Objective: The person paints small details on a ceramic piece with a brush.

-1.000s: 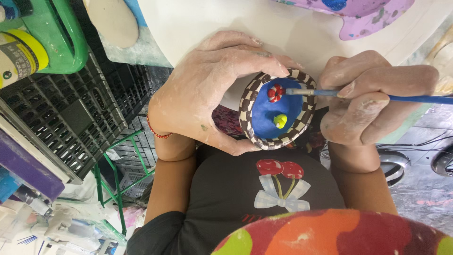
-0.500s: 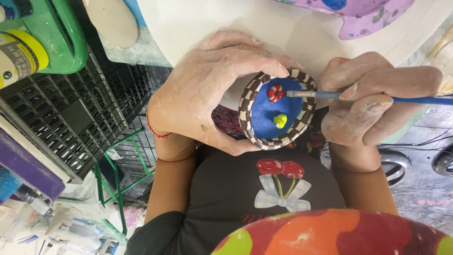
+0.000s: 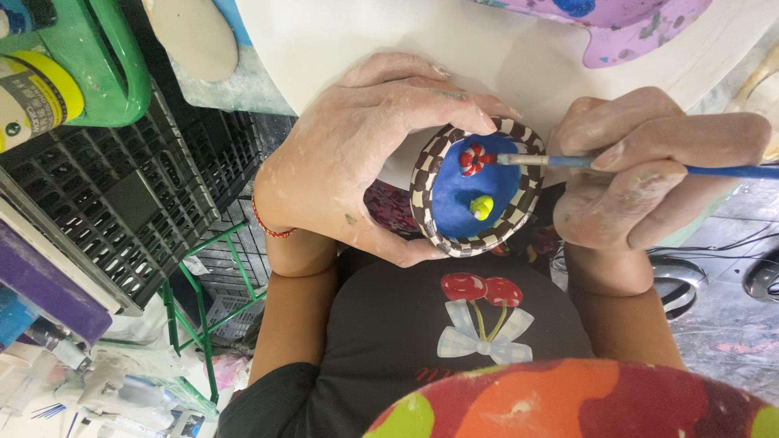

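The white tabletop [image 3: 341, 49] lies just beyond both hands. The left hand [image 3: 365, 150] wraps around a small dish [image 3: 475, 188], fingers curled over its far rim, thumb under the near one. The dish already has its checkered rim, blue inside and a yellow knob [image 3: 481, 208] coloured. The right hand [image 3: 649, 174] pinches a thin blue brush [image 3: 641, 166], its tip on the red-and-white knob [image 3: 472, 158], which looks partly striped, so that detail seems the part left
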